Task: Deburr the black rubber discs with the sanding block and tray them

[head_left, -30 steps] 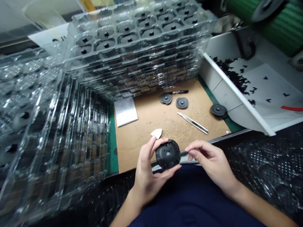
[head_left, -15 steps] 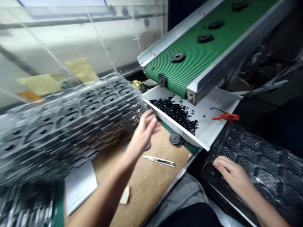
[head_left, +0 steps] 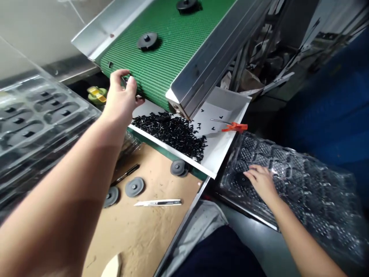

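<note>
My left hand [head_left: 122, 90] is at the lower end of the green conveyor belt [head_left: 155, 73], fingers curled around a dark round part that they mostly hide. Over the near corner of a clear plastic tray [head_left: 288, 169], my right hand [head_left: 261, 181] has its fingertips on a black disc [head_left: 241, 179] that sits in a pocket. Another black disc [head_left: 147, 40], with a central stud, lies farther up the belt, and a second disc [head_left: 187, 5] is beyond it.
Below the belt, a white tray [head_left: 233, 102] holds a heap of small black pieces [head_left: 175, 134] and red-handled pliers [head_left: 235, 127]. Grey discs [head_left: 135, 187], a utility knife [head_left: 158, 202] and a pen [head_left: 127, 174] lie on the brown board [head_left: 144, 238]. Stacked filled trays [head_left: 37, 111] stand left.
My left hand has moved from above the board up to the belt's end, around the disc there. My right hand has shifted its disc from the tray's edge into a corner pocket. The view has turned right.
</note>
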`<act>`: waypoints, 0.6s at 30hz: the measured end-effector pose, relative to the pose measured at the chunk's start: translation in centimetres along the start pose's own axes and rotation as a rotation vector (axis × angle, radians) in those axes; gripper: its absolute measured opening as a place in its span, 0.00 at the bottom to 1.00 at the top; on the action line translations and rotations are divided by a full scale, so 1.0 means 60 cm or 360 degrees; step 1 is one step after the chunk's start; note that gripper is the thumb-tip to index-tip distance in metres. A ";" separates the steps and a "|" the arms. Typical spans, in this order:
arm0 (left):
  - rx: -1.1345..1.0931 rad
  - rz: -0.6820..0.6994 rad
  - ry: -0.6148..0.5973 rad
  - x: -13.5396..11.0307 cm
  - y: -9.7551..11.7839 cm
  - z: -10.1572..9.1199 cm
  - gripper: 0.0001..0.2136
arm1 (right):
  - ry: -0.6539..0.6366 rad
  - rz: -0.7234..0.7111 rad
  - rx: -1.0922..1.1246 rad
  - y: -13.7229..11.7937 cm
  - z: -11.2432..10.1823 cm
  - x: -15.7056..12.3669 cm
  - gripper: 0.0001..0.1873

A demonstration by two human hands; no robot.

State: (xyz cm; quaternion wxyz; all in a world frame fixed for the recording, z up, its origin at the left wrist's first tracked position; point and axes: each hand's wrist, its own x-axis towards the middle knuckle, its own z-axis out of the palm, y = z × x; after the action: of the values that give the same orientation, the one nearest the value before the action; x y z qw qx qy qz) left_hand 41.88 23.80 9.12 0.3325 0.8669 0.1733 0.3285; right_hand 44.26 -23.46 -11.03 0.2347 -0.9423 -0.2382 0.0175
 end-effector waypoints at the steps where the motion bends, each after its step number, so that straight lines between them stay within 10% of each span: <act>1: -0.0060 -0.0075 0.0029 -0.020 0.007 -0.007 0.28 | -0.0014 -0.0011 0.0006 -0.005 0.010 -0.001 0.18; 10: -0.0704 -0.0653 -0.0040 -0.402 0.101 -0.053 0.28 | -0.0023 0.0112 0.0308 -0.061 -0.024 -0.041 0.23; 18: -0.0071 -0.1039 -0.0433 -0.656 0.121 -0.040 0.27 | -0.1690 -0.0372 0.1306 -0.335 0.016 -0.147 0.22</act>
State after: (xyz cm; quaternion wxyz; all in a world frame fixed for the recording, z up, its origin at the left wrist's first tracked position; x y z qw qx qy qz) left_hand 12.30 -0.73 -2.38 0.4590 0.7941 0.3881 0.0901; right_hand 27.44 -11.49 -3.51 0.4247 -0.6087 -0.3953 0.5411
